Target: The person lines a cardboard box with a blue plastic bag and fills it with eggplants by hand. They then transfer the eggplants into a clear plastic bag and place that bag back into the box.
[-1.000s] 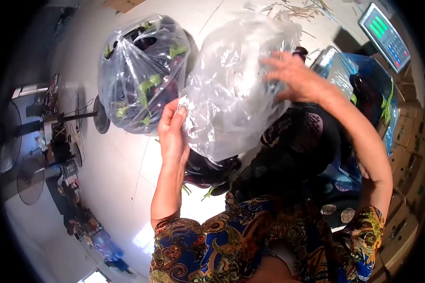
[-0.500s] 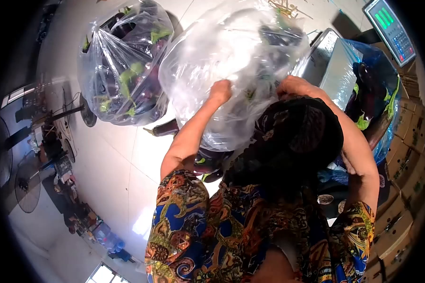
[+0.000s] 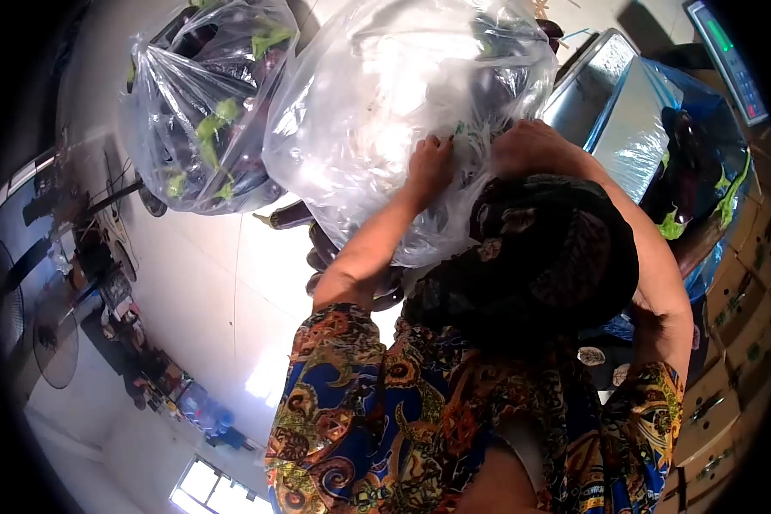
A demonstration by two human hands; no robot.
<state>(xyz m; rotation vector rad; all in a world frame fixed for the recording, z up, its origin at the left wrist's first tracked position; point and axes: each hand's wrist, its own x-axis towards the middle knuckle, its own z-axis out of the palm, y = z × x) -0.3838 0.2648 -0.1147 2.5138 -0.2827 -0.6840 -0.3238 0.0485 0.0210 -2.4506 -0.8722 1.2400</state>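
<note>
A large clear plastic bag is spread out in front of me, with dark eggplants showing through its right side. My left hand is closed on the bag's plastic near its lower middle. Close to it on the right, my right hand has its fingers bent against the same bag; its fingertips are partly hidden in the folds. Just below the bag, a loose eggplant lies on the pale floor, with several more partly behind my left forearm.
At the left stands a tied clear bag full of eggplants. To the right are a metal scale platform, its display and a blue plastic bag holding eggplants. Cardboard boxes line the right edge; a fan stands far left.
My left hand has moved right, closer to my right hand, gathering the bag's plastic. The right hand has shifted slightly up. The whole view has shifted a little.
</note>
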